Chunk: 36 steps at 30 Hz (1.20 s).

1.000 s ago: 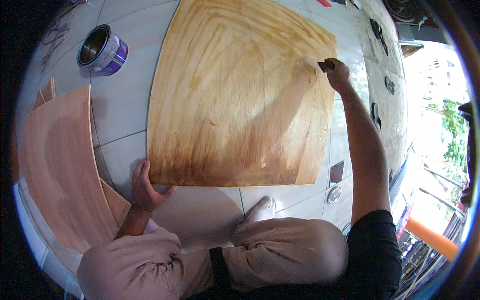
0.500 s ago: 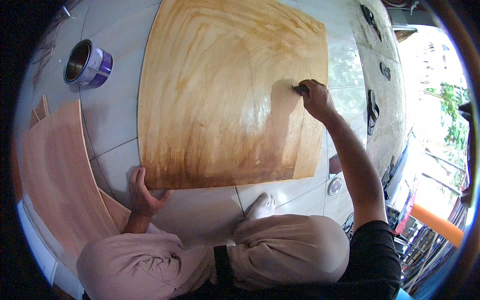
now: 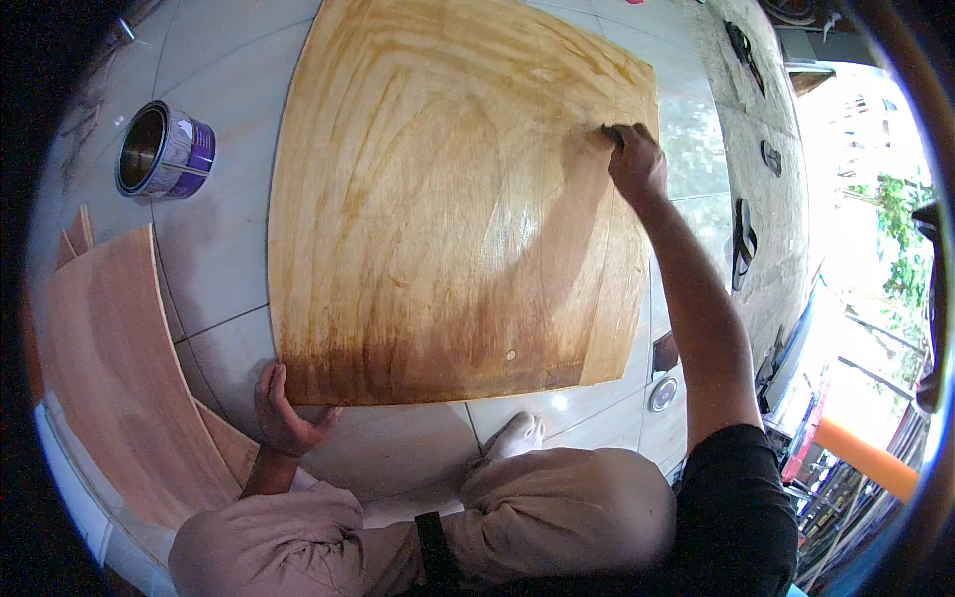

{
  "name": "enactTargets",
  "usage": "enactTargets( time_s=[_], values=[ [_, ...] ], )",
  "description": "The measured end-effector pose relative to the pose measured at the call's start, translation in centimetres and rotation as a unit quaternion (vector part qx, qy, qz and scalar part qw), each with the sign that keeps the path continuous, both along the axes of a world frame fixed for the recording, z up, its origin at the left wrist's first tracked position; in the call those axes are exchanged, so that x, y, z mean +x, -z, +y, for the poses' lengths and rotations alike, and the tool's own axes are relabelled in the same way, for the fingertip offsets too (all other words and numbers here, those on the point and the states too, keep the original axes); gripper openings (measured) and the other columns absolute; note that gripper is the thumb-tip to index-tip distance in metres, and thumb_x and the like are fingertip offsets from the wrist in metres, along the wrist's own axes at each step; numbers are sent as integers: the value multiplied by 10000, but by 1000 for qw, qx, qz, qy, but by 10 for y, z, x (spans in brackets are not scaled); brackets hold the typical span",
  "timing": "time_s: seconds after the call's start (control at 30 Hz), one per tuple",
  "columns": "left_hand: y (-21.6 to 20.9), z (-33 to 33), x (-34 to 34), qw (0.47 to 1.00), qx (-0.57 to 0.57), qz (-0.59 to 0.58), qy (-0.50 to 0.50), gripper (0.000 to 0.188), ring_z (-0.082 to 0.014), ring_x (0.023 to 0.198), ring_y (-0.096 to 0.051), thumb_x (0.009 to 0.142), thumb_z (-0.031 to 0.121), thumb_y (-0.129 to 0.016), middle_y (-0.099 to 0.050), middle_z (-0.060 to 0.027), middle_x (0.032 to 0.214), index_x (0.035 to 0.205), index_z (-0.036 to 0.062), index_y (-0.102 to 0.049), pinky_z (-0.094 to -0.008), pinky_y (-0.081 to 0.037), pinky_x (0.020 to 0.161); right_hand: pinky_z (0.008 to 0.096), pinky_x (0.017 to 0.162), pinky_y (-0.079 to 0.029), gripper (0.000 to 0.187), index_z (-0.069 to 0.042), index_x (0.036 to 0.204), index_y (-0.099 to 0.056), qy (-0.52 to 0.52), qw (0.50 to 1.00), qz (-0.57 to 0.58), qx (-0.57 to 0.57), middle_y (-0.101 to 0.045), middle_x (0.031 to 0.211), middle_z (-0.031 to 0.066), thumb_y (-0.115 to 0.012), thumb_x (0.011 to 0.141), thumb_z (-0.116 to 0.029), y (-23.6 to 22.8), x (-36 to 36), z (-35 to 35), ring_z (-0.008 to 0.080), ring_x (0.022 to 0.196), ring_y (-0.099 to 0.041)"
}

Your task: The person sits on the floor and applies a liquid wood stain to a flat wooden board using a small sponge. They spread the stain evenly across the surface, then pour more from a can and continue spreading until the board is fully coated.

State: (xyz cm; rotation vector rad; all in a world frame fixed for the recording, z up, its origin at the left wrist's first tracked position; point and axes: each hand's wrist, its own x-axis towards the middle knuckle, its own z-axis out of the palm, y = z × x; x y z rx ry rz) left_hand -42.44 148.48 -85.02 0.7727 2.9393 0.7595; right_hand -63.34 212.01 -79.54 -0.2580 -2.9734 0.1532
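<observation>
A large plywood board [image 3: 438, 229] lies flat on the floor before me, its surface streaked with wet-looking brown stain, darkest along the near edge. My left hand [image 3: 288, 418] grips its near left corner, fingers along the left side and thumb against the front edge. Over the board's far right part, my right hand [image 3: 639, 167] is closed around a small dark pad or wad of cloth [image 3: 611, 132], pressed to the wood. The fingers mostly cover it, so its exact kind cannot be made out. My right arm casts a shadow across the board.
A tin can [image 3: 164, 149] with a purple and white label stands open on the tiles at left. Reddish-brown wood sheets [image 3: 114, 368] lie at lower left. Near the board's right side are a round lid [image 3: 663, 395] and a sandal [image 3: 743, 244]. My bare foot [image 3: 517, 435] is at the near edge.
My right hand has slid the dark pad farther away and slightly right across the board. My left hand stays at the corner. The whole view has shifted a little.
</observation>
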Motion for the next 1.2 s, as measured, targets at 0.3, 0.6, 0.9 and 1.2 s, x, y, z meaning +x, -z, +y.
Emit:
enactTargets(
  time_s=[0.3,0.6,0.9,1.2],
  values=[
    [-4,2,-5,1000,8,26,-2,1036,-450,1274,-528,800,617,-819,-509,-286,1389,1463,-63,-406,-558,-449,1065,446,920,-575,232,-78,1123,-763,-9,999,-19,-38,-749,1114,194,-650,924,-114,-24,-3,24,362,1052,-720],
    [-13,7,-7,1000,5,19,-9,1038,-446,1260,-532,787,573,-855,-503,-288,1394,1476,-47,-387,-546,-456,1057,489,905,-555,178,-56,1062,-737,-34,998,-50,23,-715,1052,201,-622,973,-159,-14,-3,-1,404,1013,-695],
    [-9,6,-9,1000,17,26,-2,1026,-436,1255,-535,816,600,-821,-506,-284,1386,1475,-57,-388,-540,-451,1056,425,859,-585,180,-29,1070,-743,-36,986,-100,-128,-763,1024,193,-688,915,-102,-53,9,-21,340,967,-751],
    [-9,7,-7,999,12,30,-13,1030,-436,1256,-541,824,635,-795,-506,-278,1385,1468,-59,-390,-535,-457,1053,500,862,-580,230,-85,1089,-734,-103,990,-80,-51,-721,1068,186,-569,930,-71,-21,3,-70,412,997,-705]
  ],
)
